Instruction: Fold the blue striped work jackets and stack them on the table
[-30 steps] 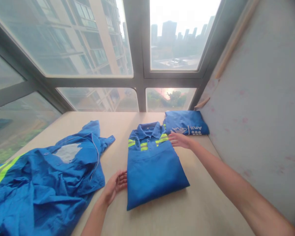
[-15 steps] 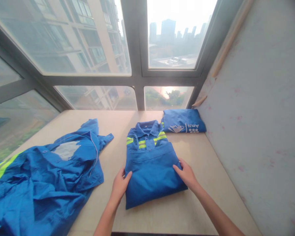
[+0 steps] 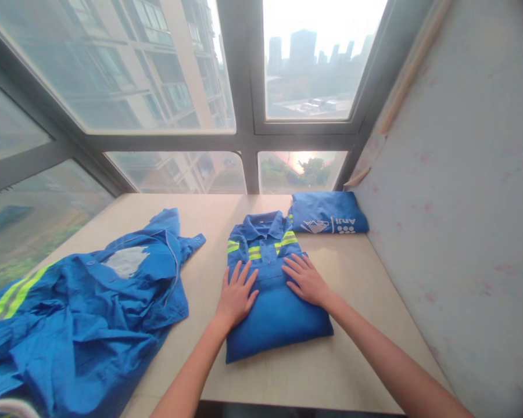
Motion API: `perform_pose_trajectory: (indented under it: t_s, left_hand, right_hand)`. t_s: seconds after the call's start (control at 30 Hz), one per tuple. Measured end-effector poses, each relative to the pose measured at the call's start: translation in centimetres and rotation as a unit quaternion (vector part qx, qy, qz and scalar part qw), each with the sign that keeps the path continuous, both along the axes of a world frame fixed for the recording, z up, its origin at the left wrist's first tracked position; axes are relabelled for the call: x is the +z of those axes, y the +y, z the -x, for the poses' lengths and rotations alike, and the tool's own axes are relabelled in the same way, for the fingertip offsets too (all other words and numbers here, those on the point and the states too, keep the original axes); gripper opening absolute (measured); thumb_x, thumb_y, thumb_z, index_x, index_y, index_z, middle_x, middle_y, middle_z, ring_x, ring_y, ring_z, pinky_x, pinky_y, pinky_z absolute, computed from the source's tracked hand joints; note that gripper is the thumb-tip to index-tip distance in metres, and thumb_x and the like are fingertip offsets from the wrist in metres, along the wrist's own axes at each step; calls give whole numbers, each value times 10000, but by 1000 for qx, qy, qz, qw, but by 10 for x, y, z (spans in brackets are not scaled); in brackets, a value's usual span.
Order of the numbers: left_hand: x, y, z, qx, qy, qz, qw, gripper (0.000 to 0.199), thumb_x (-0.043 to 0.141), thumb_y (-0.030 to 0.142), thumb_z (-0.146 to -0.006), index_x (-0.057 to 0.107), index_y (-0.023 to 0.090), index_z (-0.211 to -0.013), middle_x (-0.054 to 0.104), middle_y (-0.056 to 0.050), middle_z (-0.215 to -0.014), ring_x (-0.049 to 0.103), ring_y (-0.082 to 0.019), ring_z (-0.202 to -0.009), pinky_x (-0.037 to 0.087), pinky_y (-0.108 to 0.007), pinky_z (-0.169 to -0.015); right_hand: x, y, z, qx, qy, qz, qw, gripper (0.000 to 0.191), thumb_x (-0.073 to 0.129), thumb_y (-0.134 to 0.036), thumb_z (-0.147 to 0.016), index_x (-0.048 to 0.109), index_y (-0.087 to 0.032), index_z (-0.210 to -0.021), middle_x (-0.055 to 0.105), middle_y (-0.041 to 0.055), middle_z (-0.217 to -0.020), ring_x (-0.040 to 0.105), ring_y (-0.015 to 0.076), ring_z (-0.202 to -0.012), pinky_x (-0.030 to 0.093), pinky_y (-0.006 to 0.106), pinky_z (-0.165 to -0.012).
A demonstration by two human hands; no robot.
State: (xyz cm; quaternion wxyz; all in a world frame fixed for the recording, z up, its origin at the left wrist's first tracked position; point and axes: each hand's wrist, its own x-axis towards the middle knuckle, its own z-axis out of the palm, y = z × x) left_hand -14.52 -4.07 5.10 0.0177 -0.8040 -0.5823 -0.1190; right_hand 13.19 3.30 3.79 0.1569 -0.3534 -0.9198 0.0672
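Observation:
A folded blue work shirt (image 3: 283,322) lies in the middle of the table, its collar toward the window and yellow-grey reflective bands across the chest. Flat on its left side rests my left hand (image 3: 236,296), fingers spread and pointing away from me. On the right side my right hand (image 3: 307,280) lies with its fingers stretched out over the upper edge of the folded part. Neither hand grips the cloth. The underside of the shirt is hidden.
A crumpled blue garment (image 3: 100,313) with a reflective band spreads over the left of the pale wooden table (image 3: 253,386). Behind and right sits a folded blue garment (image 3: 331,209) with white lettering. Windows (image 3: 178,172) close off the back; a patterned wall (image 3: 457,232) bounds the right.
Both hands have left the shirt's side edges and moved up and inward onto its top, fingers now spread flat. The shirt stays in nearly the same place.

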Motion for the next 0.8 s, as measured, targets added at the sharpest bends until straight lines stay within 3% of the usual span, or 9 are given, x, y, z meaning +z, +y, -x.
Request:
perform_pose_trajectory:
  t_s: [0.1, 0.2, 0.37, 0.53, 0.7, 0.8]
  left_hand:
    - [-23, 6, 9, 13, -11, 39, 999, 558, 448, 381, -981, 379, 280, -1526, 348, -74, -1604, 266, -307, -1484, 159, -574, -1199]
    - [-34, 5, 14, 19, -28, 53, 998, 569, 436, 404, -989, 344, 301, -1540, 319, -65, -1618, 249, -306, -1491, 129, -576, -1205]
    - [-30, -2, 11, 21, -43, 57, 997, 569, 441, 406, -988, 343, 314, -1540, 334, -69, -1611, 264, -311, -1485, 125, -573, -1206]
    - [-31, -26, 5, 17, -23, 55, 998, 582, 424, 402, -995, 300, 311, -1557, 301, -61, -1625, 235, -305, -1496, 122, -574, -1204]
    - [-33, -55, 1, 7, -6, 61, 998, 593, 430, 395, -989, 290, 315, -1560, 293, -58, -1628, 242, -319, -1492, 146, -592, -1190]
    - [-28, -62, -1, 9, -2, 59, 998, 603, 477, 376, -962, 340, 298, -1544, 318, -84, -1615, 271, -352, -1476, 144, -629, -1176]
  right_hand:
    - [-16, 11, 0, 10, -12, 32, 999, 547, 487, -344, -975, 422, -223, -1505, 372, 73, -1584, 258, 284, -1489, 221, 542, -1209]
    - [-23, 11, -1, 7, -9, 52, 999, 572, 489, -344, -970, 393, -228, -1522, 327, 63, -1606, 227, 292, -1500, 183, 555, -1218]
    - [-21, 3, -3, 5, -12, 64, 998, 575, 479, -335, -971, 383, -231, -1528, 304, 56, -1615, 219, 295, -1503, 165, 559, -1222]
    - [-21, -20, -10, 14, -18, 59, 998, 600, 488, -345, -968, 353, -235, -1543, 294, 53, -1619, 203, 305, -1507, 183, 561, -1217]
    - [-8, -53, -17, 7, -32, 63, 997, 609, 511, -315, -949, 368, -231, -1535, 286, 78, -1622, 200, 323, -1507, 222, 583, -1199]
    - [8, -90, -17, -22, -20, 56, 998, 596, 552, -312, -923, 432, -206, -1497, 293, 119, -1615, 231, 331, -1497, 282, 564, -1180]
